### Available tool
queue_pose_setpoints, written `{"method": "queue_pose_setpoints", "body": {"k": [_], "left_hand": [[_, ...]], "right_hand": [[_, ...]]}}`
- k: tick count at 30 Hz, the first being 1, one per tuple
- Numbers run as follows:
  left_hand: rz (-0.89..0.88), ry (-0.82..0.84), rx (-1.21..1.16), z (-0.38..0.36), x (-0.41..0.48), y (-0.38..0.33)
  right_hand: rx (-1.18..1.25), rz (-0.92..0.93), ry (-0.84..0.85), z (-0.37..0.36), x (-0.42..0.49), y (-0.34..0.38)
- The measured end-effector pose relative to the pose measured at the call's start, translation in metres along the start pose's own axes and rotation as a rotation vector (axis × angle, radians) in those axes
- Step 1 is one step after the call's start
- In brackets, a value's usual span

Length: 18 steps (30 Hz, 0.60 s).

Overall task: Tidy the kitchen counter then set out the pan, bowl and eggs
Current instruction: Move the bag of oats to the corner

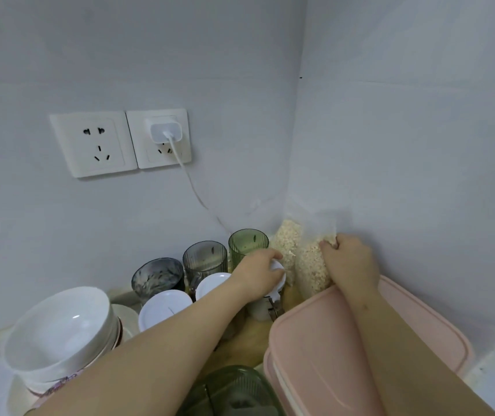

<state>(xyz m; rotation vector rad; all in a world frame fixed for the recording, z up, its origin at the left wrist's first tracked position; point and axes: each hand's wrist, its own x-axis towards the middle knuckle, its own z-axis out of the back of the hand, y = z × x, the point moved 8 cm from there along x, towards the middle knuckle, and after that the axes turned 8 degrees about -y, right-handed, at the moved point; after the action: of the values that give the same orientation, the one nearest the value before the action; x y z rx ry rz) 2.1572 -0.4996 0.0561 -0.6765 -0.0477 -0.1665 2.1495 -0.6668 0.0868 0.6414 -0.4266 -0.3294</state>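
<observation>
The bag of oats [306,259] stood upright in the corner where the two walls met, its long axis running up the wall, its clear top slack above the fill; your right hand [351,259] was the nearer one and had hold of it, fingers curled into the plastic at the bag's right shoulder; your left hand [261,274] lay just left of the bag, fingers bent over the white lid of a clip-top jar [262,309], gripping it from above; whether jar and bag touched I could not tell; the stack of white bowls [60,331] sat well apart, far left; any lift, I judged, wanted to go straight up that axis, clear of the pink lidded boxes [330,340] under your right forearm.
</observation>
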Motion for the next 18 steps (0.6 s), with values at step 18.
{"method": "queue_pose_setpoints", "body": {"k": [18], "left_hand": [[-0.182,0.144,0.263,-0.02,-0.003,-0.003]], "right_hand": [[-0.291,0.148,0.13,-0.022,-0.006,0.008]]}}
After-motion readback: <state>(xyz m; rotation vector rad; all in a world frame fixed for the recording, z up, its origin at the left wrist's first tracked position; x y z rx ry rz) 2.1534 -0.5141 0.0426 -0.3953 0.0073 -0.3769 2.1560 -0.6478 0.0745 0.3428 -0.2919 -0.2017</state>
